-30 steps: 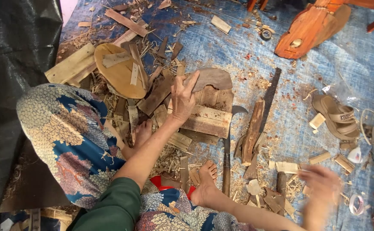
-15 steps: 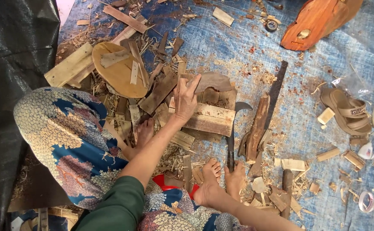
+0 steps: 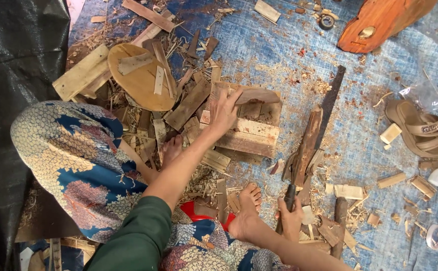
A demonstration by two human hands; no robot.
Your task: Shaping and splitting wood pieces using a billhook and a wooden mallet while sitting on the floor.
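My left hand (image 3: 224,111) lies flat with fingers spread on a thin brown shaped wood piece (image 3: 255,95), which sits on a pale wooden block (image 3: 251,135). My right hand (image 3: 292,221) is closed around the dark handle (image 3: 289,194) of a long dark-bladed chopping knife (image 3: 330,100) lying on the blue tarp. A rough brown stick (image 3: 307,145) lies across the blade. My bare feet (image 3: 251,196) rest among the shavings.
An oval wooden board (image 3: 138,80), planks and many offcuts litter the blue tarp (image 3: 289,45). A brown sandal (image 3: 419,128) lies at the right, an orange carved wood form (image 3: 379,22) at top right, and black plastic sheeting (image 3: 13,60) at the left.
My right hand swung in from the far right and closed on the knife handle. My left hand stayed on the wood piece on the block.
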